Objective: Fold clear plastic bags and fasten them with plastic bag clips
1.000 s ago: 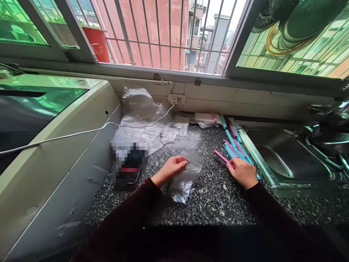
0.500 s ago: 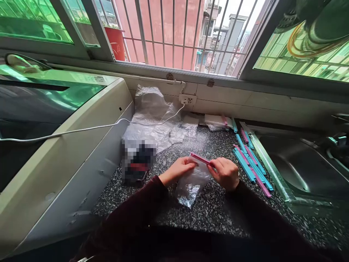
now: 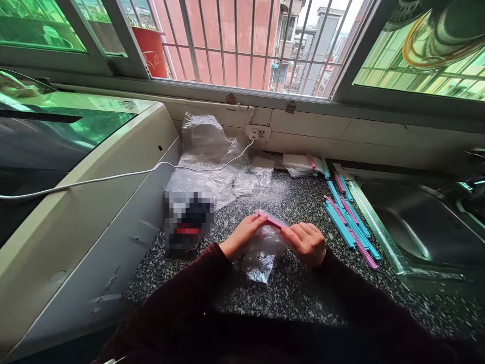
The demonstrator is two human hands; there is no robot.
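Observation:
A pink bag-sealing clip (image 3: 271,220) lies across the top edge of a clear plastic bag (image 3: 261,258), and the bag hangs below it over the counter. My left hand (image 3: 244,235) pinches the clip's left end, thumb on top. At its right end, the fingers of my right hand (image 3: 306,243) are curled round the clip with the thumb pressed along it. To the right of my right hand lies a loose pile of blue sealing clips (image 3: 339,225) and pink sealing clips (image 3: 361,250).
Flattened clear bags (image 3: 206,146) are heaped at the back left, near a pixelated item (image 3: 189,222). A white cable (image 3: 151,169) runs to the wall socket (image 3: 258,133). A metal sink (image 3: 401,217) is on the right, a washing machine (image 3: 151,151) on the left. Folded bags (image 3: 297,164) rest against the wall.
My left hand has shifted from the bag up onto the clip's left end. The right thumb now lies along the clip. The view has moved slightly.

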